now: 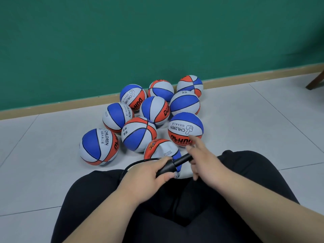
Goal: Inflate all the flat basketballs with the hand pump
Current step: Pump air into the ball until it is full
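Black hand pump (172, 164) is gripped round its barrel by the left hand (149, 179), the blurred right hand (205, 160) showing no readable hold, above the flat basketball (161, 148) on the floor (52, 172); the hose (138, 163) could be tugged loose by a skewed stroke.

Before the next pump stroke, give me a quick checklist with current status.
1. Left hand grips the pump barrel: ok.
2. Right hand closed on the pump handle: cannot tell, blurred.
3. Hose runs in a smooth arc, no kink visible: ok.
4. Needle seated in the flat ball: cannot tell, hidden.
5. Flat ball close by the knees: ok.
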